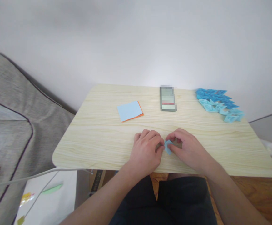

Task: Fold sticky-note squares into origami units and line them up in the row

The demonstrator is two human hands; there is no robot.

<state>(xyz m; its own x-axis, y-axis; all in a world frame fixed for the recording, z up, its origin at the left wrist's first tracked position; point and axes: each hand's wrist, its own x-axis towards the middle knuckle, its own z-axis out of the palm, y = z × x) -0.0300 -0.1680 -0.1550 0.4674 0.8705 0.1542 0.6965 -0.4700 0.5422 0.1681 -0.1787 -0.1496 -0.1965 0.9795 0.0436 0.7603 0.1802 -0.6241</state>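
Observation:
A small folded piece of light blue paper (pixel 168 147) is between my two hands, just above or on the table near its front edge. My left hand (pixel 148 149) pinches its left corner between thumb and forefinger, the other fingers curled. From the right, my right hand (pixel 186 146) has its thumb on the paper's face and its fingertips at the upper edge. Farther back on the left lies a stack of square paper (pixel 130 111), light blue on top with an orange sheet showing beneath.
A phone-like device (pixel 168 98), its screen blurred, lies at the back of the pale wooden table (pixel 96 134). Several folded dark blue paper pieces (pixel 215 97) and light blue ones (pixel 233 115) lie at the back right. A grey sofa (pixel 39 106) and a white cabinet (pixel 63 193) stand left.

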